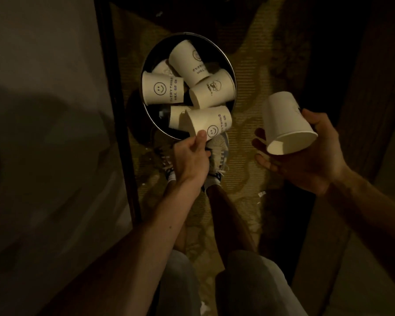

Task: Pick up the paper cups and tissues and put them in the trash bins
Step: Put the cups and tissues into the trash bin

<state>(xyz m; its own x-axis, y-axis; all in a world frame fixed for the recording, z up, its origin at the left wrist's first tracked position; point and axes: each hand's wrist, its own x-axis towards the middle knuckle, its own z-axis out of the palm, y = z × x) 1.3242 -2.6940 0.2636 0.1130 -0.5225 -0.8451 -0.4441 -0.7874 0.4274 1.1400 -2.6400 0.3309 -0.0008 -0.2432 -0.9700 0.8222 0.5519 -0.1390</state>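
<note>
A round dark trash bin [226,58] with a metal rim stands on the floor ahead of my feet. Several white paper cups [163,91] printed with smiley faces and text lie piled inside it. My left hand [191,159] pinches another printed cup [209,123] by its rim, tipped on its side over the bin's near edge. To the right of the bin, my right hand [306,153] grips a white paper cup [285,126], its open mouth tilted down towards me. No tissues show.
A pale bed or mattress [43,133] with a dark frame edge [121,133] runs along the left. My sneakers [217,151] stand just before the bin on a patterned rug [249,71]. Small white scraps [262,193] lie on the floor. Dark furniture rises at the right.
</note>
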